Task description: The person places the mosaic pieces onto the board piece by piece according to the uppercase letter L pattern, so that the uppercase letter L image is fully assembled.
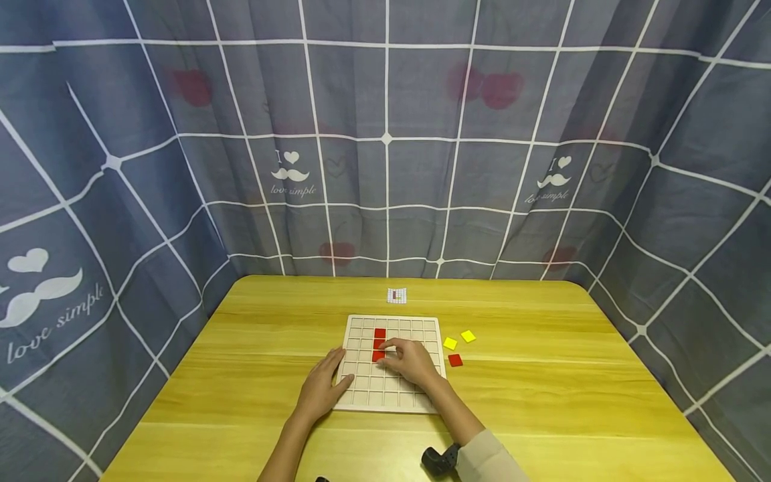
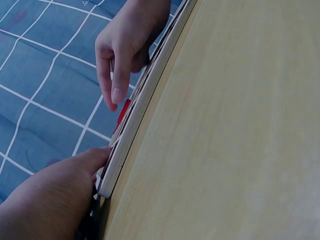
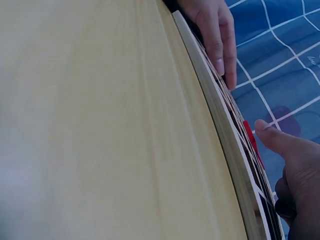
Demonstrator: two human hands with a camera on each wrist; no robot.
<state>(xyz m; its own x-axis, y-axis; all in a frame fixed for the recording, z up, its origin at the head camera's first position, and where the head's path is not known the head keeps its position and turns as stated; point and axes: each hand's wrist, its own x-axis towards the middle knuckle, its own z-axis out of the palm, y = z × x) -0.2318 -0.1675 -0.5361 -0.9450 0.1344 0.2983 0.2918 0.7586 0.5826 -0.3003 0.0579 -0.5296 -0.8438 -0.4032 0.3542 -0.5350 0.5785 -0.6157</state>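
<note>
A pale wooden grid board lies on the table, with red square tiles in a column in its upper middle cells. My left hand rests at the board's left edge, thumb on the top face and fingers along the side. Over the lowest red tile of the column is my right hand, its thumb and fingers spread apart. In the left wrist view, the right hand's fingertips sit just above a red tile, with nothing visible between them. The right wrist view shows the thumb close to the red tiles.
Right of the board lie two yellow tiles and a loose red tile. A small printed grid card lies beyond the board. A black device is by the right sleeve. Checked curtains surround the wooden table.
</note>
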